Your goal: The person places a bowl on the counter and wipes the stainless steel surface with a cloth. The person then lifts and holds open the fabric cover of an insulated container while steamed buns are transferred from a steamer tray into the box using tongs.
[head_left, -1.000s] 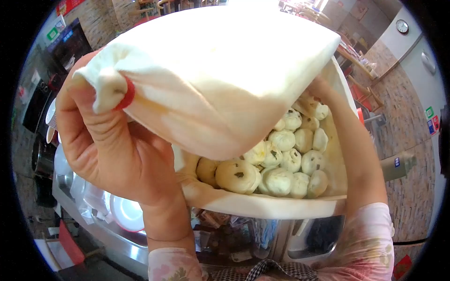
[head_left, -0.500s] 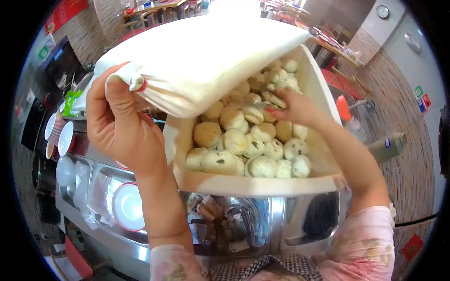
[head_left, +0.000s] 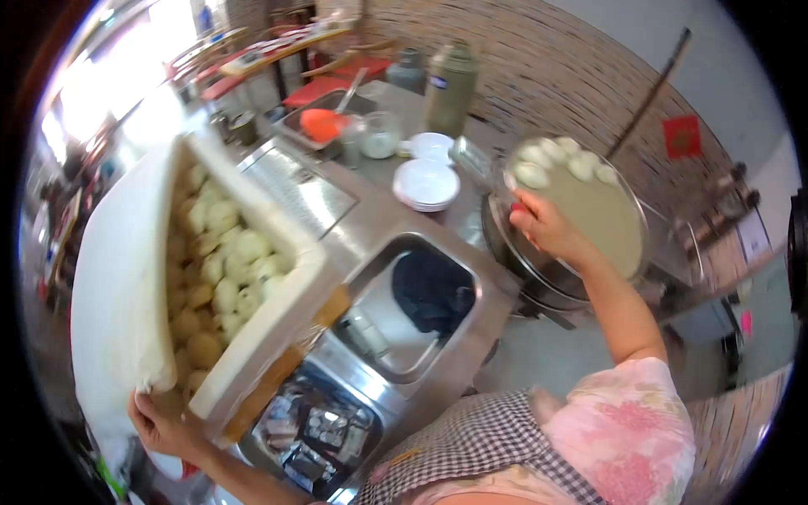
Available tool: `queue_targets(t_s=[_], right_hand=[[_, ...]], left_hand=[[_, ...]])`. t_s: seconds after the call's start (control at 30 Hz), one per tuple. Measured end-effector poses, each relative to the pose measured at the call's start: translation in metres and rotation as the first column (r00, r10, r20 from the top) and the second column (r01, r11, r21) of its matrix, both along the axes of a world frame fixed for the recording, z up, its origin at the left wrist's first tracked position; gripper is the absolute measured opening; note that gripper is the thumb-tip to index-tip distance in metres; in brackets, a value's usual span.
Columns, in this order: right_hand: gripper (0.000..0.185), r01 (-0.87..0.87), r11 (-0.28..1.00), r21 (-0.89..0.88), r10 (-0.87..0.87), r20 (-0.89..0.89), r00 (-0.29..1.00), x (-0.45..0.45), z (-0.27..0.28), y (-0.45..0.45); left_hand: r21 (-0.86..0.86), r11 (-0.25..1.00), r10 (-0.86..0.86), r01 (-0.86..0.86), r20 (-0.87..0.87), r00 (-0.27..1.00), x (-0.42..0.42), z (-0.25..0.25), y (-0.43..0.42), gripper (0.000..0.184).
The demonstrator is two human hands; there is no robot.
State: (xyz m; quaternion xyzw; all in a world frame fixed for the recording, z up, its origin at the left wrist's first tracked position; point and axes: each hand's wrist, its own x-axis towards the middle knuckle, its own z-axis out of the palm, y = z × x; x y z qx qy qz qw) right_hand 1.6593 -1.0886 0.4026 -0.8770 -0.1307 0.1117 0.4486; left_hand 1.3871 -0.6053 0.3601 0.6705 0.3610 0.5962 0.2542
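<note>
My left hand [head_left: 164,427], at the lower left, pinches the corner of a white padded cover [head_left: 118,286] and holds it partly lifted. Beneath it stands a white foam box [head_left: 295,282] full of pale round steamed buns [head_left: 227,269], some with dark flecks. My right hand [head_left: 551,229] is closed at the near left rim of a large round steamer [head_left: 610,223]. A clear, shiny object [head_left: 473,160] lies beyond its fingers; whether the hand grips it I cannot tell. Several white buns [head_left: 532,174] sit along the steamer's far edge.
Stacked white bowls [head_left: 427,185] stand left of the steamer, with a green thermos [head_left: 453,88] behind them. An orange ladle [head_left: 321,124] rests in a metal basin. A steel sink [head_left: 412,362] holds a dark cloth [head_left: 431,290]. Dining tables stand at the back left.
The view has swung right. My right hand has left the buns in the box and is now at the steamer. My left hand still holds the cover's corner.
</note>
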Motion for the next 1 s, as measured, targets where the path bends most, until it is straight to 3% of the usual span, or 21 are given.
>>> queue_targets(t_s=[0.07,0.1,0.2,0.3,0.37,0.47,0.63,0.73,0.77,0.83,0.87,0.9,0.93,0.97,1.0], right_hand=[[0.043,-0.01,0.997,-0.077,0.025,0.189,0.982,-0.012,-0.027,-0.067],[0.042,0.107,0.992,-0.06,-0.083,0.307,0.948,-0.019,-0.037,-0.09],[0.044,0.367,0.911,-0.189,-0.299,0.312,0.902,-0.02,-0.041,-0.17],[0.045,0.502,0.827,-0.255,-0.398,0.365,0.841,0.0,-0.052,-0.25],[0.046,0.543,0.769,-0.336,-0.397,0.415,0.819,0.015,-0.055,-0.284],[0.051,0.563,0.715,-0.413,-0.396,0.425,0.814,0.044,-0.056,-0.311],[0.057,0.565,0.654,-0.503,-0.262,0.551,0.793,0.096,-0.064,-0.311],[0.063,0.53,0.56,-0.636,-0.285,0.454,0.845,0.128,-0.058,-0.304],[0.063,0.524,0.572,-0.631,-0.309,0.426,0.85,0.134,-0.062,-0.305],[0.062,0.481,0.618,-0.622,-0.314,0.366,0.876,0.152,-0.073,-0.305],[0.054,0.482,0.677,-0.556,-0.348,0.335,0.876,0.159,-0.079,-0.309],[0.05,0.478,0.758,-0.445,-0.377,0.299,0.877,0.167,-0.092,-0.32],[0.049,0.41,0.781,-0.47,-0.345,0.222,0.912,0.18,-0.101,-0.342],[0.047,0.486,0.873,-0.038,-0.482,0.084,0.872,0.173,-0.105,-0.337],[0.041,0.446,0.889,0.105,-0.437,-0.095,0.894,0.173,-0.098,-0.341]], left_hand=[[-0.092,0.996,-0.001,-0.001,-0.018,1.0,0.004,-0.006,-0.008,0.031],[-0.097,0.995,0.015,-0.02,-0.053,0.998,0.005,-0.01,-0.007,0.031],[-0.077,0.996,0.041,-0.049,-0.105,0.994,0.009,-0.017,-0.001,0.033],[0.005,0.995,0.098,-0.099,-0.187,0.977,0.008,-0.027,0.01,0.038],[0.081,0.99,0.135,-0.119,-0.228,0.964,0.012,-0.028,0.009,0.039],[0.183,0.969,0.235,-0.166,-0.471,0.85,0.012,-0.031,0.009,0.04],[0.289,0.948,0.277,-0.137,-0.529,0.802,0.008,-0.039,0.012,0.042],[0.251,0.95,0.302,-0.187,-0.578,0.758,0.011,-0.04,0.017,0.042],[0.225,0.949,0.313,-0.22,-0.601,0.736,0.008,-0.041,0.021,0.042],[0.423,0.9,0.357,-0.102,-0.584,0.729,-0.018,-0.075,0.076,0.04],[0.66,0.74,0.449,0.127,-0.626,0.637,-0.039,-0.094,0.1,0.024],[0.674,0.73,0.513,0.113,-0.65,0.561,-0.037,-0.089,0.08,0.028],[0.707,0.691,0.432,0.15,-0.571,0.698,-0.028,-0.089,0.073,0.03],[0.731,0.673,0.616,0.113,-0.638,0.462,-0.032,-0.094,0.082,0.026],[0.638,0.759,0.426,0.127,-0.635,0.644,-0.029,-0.086,0.07,0.022]])
